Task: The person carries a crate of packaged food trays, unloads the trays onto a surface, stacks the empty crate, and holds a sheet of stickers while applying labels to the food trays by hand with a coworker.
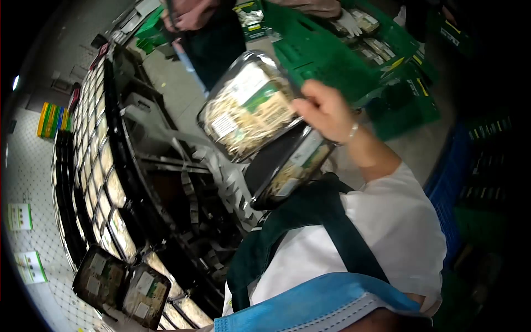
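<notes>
My right hand (326, 113), with a band at the wrist, grips two film-wrapped black trays by their edges. The upper pack (251, 110) shows pale, thin strands and labels; the lower pack (293, 169) is tilted beneath it. At the lower left, my left hand (119, 320), dim and partly cut off, is closed at the lower edge of two similar packs side by side, a darker one (99, 279) and a paler one (145, 296). These lie against the stacked rows of packs (99, 160).
Green crates (318, 58) with packs stand at the top. A co-worker's gloved hand (348, 23) is over one of them. Another person in dark clothing (218, 44) stands beyond my packs. Grey equipment (146, 124) lies beside the rows, and a blue crate (445, 188) is at right.
</notes>
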Motion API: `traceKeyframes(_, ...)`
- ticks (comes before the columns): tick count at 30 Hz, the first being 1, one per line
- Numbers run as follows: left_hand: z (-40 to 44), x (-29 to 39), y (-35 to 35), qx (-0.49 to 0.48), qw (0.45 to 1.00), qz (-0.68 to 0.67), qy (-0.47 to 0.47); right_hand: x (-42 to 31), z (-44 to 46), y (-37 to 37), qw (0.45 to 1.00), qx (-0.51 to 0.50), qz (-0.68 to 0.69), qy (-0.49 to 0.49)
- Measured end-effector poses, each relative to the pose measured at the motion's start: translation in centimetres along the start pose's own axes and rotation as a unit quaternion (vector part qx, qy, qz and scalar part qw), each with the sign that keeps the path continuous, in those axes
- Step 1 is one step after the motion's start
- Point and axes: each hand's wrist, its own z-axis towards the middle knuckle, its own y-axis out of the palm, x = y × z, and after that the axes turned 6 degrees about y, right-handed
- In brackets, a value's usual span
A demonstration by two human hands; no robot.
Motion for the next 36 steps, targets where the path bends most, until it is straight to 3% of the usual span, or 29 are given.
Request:
traceKeyframes(2,-4.9,7.8,2.0,-0.085,0.993,-0.068,0.038,4.7,-0.1,-7.4,0.993,0.047,0.050,0.094)
traceKeyframes(4,-9.1,13.2,5.6,-0.043,0.980,-0.010,0.193,8.3,0.4,-14.2,0.973,0.123,0.115,0.158)
traceKeyframes(6,-13.0,20.7,7.9,-0.152,0.976,-0.100,0.118,11.1,2.2,-20.1,0.904,0.269,0.199,0.266)
traceKeyframes(8,-14.5,23.2,12.1,-0.162,0.915,-0.252,0.272,14.7,4.4,-26.7,0.860,0.329,0.217,0.325)
traceKeyframes(10,-16.5,28.9,12.9,-0.206,0.879,-0.256,0.345,17.5,7.4,-31.5,0.812,0.390,0.246,0.357)
traceKeyframes(12,-18.1,33.6,12.8,-0.246,0.848,-0.238,0.405,22.3,9.6,-35.3,0.816,0.416,0.148,0.372)
traceKeyframes(13,-18.6,35.8,12.9,-0.277,0.829,-0.254,0.415,25.1,10.8,-37.4,0.813,0.317,-0.101,0.477)
traceKeyframes(14,-18.8,36.9,13.8,-0.286,0.814,-0.265,0.430,27.3,11.6,-38.9,0.745,0.194,-0.341,0.540)
traceKeyframes(15,-18.8,38.3,14.2,-0.295,0.799,-0.289,0.436,28.4,11.8,-39.4,0.756,0.183,-0.260,0.572)
traceKeyframes(16,-18.9,39.8,14.7,-0.303,0.783,-0.315,0.443,28.3,12.3,-39.9,0.681,0.039,-0.493,0.540)
traceKeyframes(18,-19.5,42.1,15.7,-0.297,0.763,-0.364,0.445,28.3,11.7,-38.9,0.667,0.044,-0.593,0.448)
traceKeyframes(20,-19.5,43.7,16.3,-0.297,0.740,-0.396,0.454,27.9,10.9,-36.3,0.710,0.052,-0.610,0.349)
traceKeyframes(22,-19.9,44.6,17.0,-0.324,0.744,-0.389,0.437,27.0,10.4,-32.9,0.754,-0.014,-0.600,0.267)
traceKeyframes(24,-20.3,45.4,17.8,-0.318,0.740,-0.407,0.431,24.7,12.2,-29.7,0.736,-0.110,-0.531,0.406)
traceKeyframes(26,-20.5,45.6,18.0,-0.332,0.741,-0.397,0.428,24.8,12.9,-27.2,0.735,-0.145,-0.586,0.308)
traceKeyframes(28,-20.7,45.4,18.7,-0.346,0.743,-0.382,0.428,26.0,13.4,-24.6,0.692,-0.294,-0.580,0.315)
traceKeyframes(30,-20.8,45.1,19.1,-0.335,0.736,-0.387,0.444,27.4,13.6,-22.9,0.606,-0.416,-0.606,0.303)
traceKeyframes(34,-20.5,43.2,19.0,-0.396,0.726,-0.388,0.407,28.5,14.3,-24.9,0.666,-0.285,-0.607,0.326)
traceKeyframes(36,-20.7,42.1,19.6,-0.379,0.737,-0.377,0.414,29.8,15.1,-26.3,0.628,-0.271,-0.631,0.366)
